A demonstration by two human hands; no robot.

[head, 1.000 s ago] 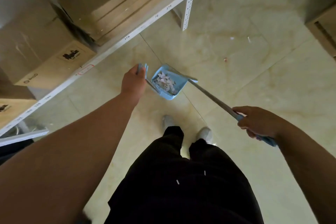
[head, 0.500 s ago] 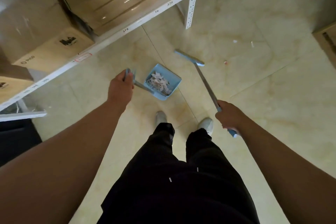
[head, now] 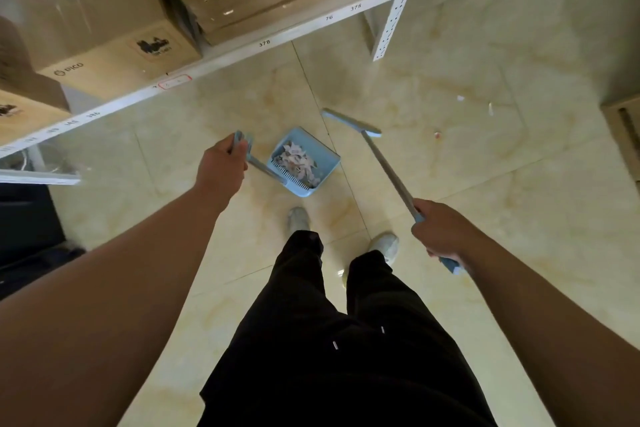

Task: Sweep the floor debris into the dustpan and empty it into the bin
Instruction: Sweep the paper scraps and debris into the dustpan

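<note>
broom (head: 387, 166) has swung off the dustpan (head: 328, 163), its flat head now just right of it, mid-frame. blue plastic pan holds pale paper scraps (head: 297, 159). left hand (head: 221, 170) grips its thin handle; right hand (head: 440, 232) clasps the broom's metal pole.

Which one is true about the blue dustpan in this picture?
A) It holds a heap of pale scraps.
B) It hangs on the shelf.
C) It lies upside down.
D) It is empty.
A: pale scraps lie heaped inside the dustpan, which the left hand holds by its handle; the right hand holds the broom.
</note>
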